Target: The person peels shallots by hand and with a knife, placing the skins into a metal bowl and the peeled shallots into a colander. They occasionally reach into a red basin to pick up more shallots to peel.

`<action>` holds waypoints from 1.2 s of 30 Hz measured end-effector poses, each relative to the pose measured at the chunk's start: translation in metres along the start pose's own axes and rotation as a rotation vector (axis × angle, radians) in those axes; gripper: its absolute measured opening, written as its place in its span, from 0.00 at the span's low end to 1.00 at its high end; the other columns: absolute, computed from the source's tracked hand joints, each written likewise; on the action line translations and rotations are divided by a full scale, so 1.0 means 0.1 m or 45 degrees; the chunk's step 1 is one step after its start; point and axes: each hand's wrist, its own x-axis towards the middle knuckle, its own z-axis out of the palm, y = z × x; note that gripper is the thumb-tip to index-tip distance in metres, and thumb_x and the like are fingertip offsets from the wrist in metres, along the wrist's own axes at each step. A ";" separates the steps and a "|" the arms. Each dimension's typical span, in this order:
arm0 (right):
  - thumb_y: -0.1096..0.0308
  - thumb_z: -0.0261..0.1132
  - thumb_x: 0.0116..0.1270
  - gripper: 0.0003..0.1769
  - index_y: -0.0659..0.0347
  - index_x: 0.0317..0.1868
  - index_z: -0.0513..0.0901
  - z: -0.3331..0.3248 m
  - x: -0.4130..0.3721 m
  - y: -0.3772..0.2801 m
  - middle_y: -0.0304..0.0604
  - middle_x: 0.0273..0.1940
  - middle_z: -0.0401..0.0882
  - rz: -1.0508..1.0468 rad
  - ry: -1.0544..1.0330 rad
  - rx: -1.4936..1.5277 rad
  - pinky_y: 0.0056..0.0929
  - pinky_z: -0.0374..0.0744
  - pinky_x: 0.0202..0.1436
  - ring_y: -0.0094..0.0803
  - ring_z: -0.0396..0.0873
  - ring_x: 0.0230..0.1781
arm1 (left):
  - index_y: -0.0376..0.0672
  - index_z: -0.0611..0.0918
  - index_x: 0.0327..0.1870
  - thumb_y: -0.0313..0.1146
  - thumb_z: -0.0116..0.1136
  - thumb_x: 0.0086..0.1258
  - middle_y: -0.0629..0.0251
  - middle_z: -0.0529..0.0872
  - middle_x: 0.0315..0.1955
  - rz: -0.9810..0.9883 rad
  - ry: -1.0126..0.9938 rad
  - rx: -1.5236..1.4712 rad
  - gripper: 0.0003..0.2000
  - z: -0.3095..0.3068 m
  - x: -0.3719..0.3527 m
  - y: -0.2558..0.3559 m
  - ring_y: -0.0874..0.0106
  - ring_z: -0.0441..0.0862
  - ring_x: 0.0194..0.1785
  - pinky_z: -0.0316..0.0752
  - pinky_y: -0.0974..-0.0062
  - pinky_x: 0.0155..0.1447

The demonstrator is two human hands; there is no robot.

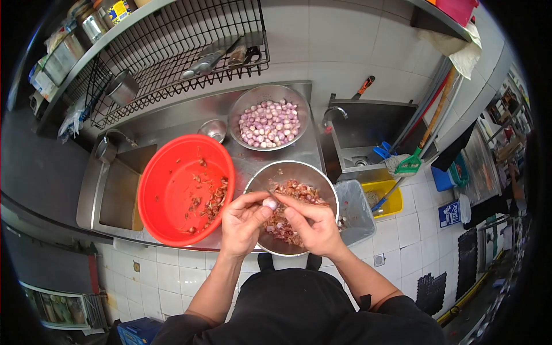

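My left hand [244, 221] pinches a small shallot [269, 202] between thumb and fingers over a steel bowl [322, 181] of unpeeled shallots and skins. My right hand [313, 224] meets it from the right, its fingers closed on a small knife [275, 196] whose blade touches the shallot. To the left a red plastic basin [167, 195] holds scattered shallot peels. Behind, a steel colander [241, 106] is filled with peeled shallots [269, 122].
Everything rests on a steel counter [172, 123] with a sink [118, 192] at left and a second sink [362, 129] at right. A small steel bowl [213, 129] sits near the colander. A wire rack [172, 52] hangs on the tiled wall. A grey bin [353, 210] stands below.
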 end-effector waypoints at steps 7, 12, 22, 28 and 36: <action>0.69 0.59 0.76 0.21 0.68 0.66 0.76 -0.01 0.00 -0.02 0.50 0.60 0.81 0.212 0.049 0.176 0.27 0.73 0.64 0.29 0.78 0.60 | 0.33 0.78 0.56 0.23 0.57 0.74 0.54 0.84 0.53 -0.118 0.043 -0.305 0.12 -0.05 0.01 -0.13 0.67 0.85 0.55 0.79 0.73 0.62; 0.73 0.61 0.73 0.22 0.69 0.66 0.75 0.09 -0.07 -0.07 0.53 0.63 0.79 -0.108 0.010 -0.046 0.31 0.74 0.66 0.37 0.79 0.63 | 0.36 0.78 0.54 0.24 0.57 0.74 0.57 0.85 0.53 -0.029 0.053 -0.308 0.10 0.04 -0.02 -0.16 0.68 0.83 0.56 0.78 0.71 0.62; 0.75 0.61 0.73 0.20 0.69 0.64 0.78 0.11 -0.05 -0.04 0.51 0.59 0.83 -0.119 0.086 0.093 0.28 0.75 0.63 0.32 0.81 0.60 | 0.36 0.78 0.52 0.21 0.59 0.73 0.57 0.86 0.48 0.003 0.149 -0.431 0.09 0.21 -0.05 -0.16 0.70 0.85 0.51 0.79 0.71 0.59; 0.75 0.60 0.73 0.20 0.69 0.63 0.78 0.16 -0.06 0.04 0.51 0.59 0.82 -0.197 0.115 -0.011 0.28 0.75 0.64 0.33 0.80 0.61 | 0.37 0.78 0.53 0.21 0.59 0.73 0.57 0.86 0.49 0.030 0.167 -0.415 0.10 0.17 -0.07 -0.20 0.69 0.84 0.53 0.79 0.71 0.60; 0.72 0.59 0.75 0.19 0.70 0.63 0.78 0.08 -0.04 0.02 0.51 0.58 0.83 0.079 0.094 0.212 0.27 0.74 0.65 0.30 0.80 0.59 | 0.35 0.78 0.57 0.25 0.55 0.77 0.57 0.86 0.50 -0.144 0.027 -0.456 0.11 0.08 -0.03 -0.13 0.68 0.84 0.54 0.79 0.66 0.61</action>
